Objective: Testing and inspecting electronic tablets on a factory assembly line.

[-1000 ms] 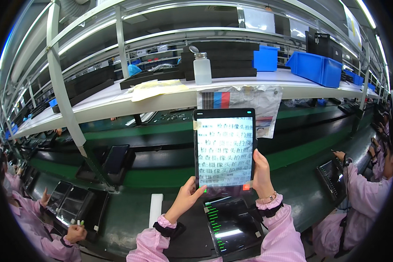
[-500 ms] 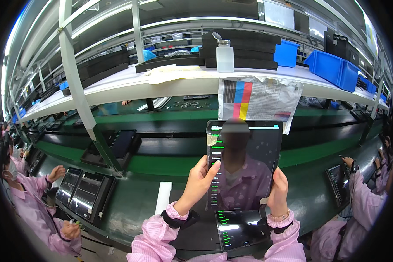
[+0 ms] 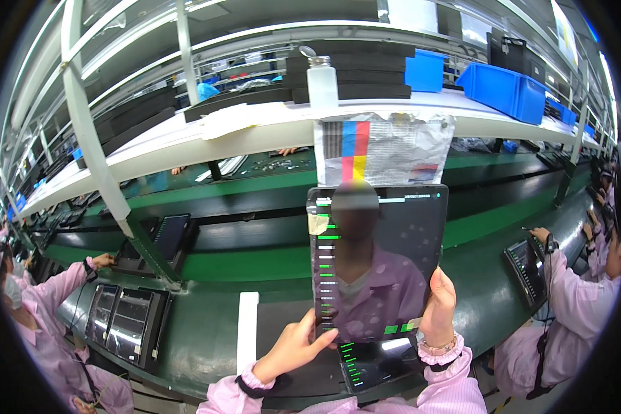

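A large dark tablet [image 3: 403,259] is held up in front of me, its glossy screen reflecting a person in a pink smock. A list of green and white lines runs down the screen's left side, and small green blocks show at its lower right. My left hand [image 3: 298,348] is closed on the tablet's lower left edge, thumb over the screen. My right hand [image 3: 438,310] grips the lower right edge. Tape tabs stick to the tablet's upper left and lower right. Beneath it, a second lit tablet [image 3: 376,367] lies on a black mat [image 3: 290,378].
Left of the mat lies a white strip [image 3: 248,331]. A co-worker's hand [image 3: 103,261] reaches toward a black tray by the post; framed panels [image 3: 127,321] lie nearby. Another co-worker handles a tablet [image 3: 526,269] at right. The shelf holds a bottle [image 3: 322,84] and blue bins [image 3: 501,90].
My left hand has slid down the tablet's left edge to its lower corner. Green blocks have appeared low on the screen. The left co-worker's arm has reached forward; my view has shifted slightly.
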